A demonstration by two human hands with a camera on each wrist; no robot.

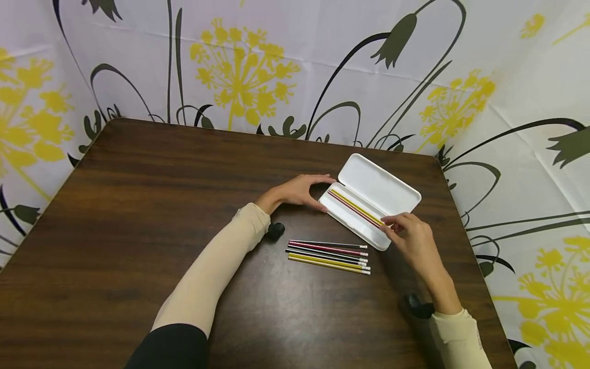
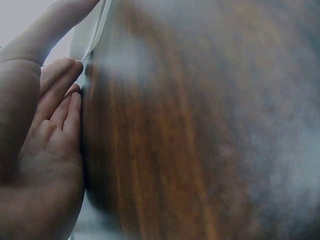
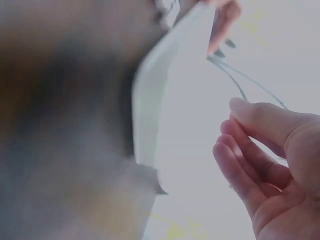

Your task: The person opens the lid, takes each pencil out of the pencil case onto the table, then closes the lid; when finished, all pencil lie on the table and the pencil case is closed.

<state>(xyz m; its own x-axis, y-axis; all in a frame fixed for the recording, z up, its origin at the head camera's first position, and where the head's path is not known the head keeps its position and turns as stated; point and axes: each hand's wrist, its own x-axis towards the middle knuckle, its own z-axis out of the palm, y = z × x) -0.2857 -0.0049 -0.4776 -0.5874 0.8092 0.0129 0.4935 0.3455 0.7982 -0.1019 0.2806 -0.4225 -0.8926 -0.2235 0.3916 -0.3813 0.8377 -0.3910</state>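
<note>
Right now the open case (image 1: 369,200) lies between both hands: left hand (image 1: 299,192) at its 9 o'clock end, fingers relaxed, touching; right hand (image 1: 412,238) at 5 o'clock, loosely curled. Inside lie two pencils (image 1: 355,207).

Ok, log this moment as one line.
left hand: steadies pencil case end | right hand: at case, pencils inside | loose pencils on table

A white pencil case (image 1: 369,197) lay open near the table's far right corner, lid folded back, two pencils (image 1: 356,208), yellow and red, laid lengthwise in its tray.
</note>
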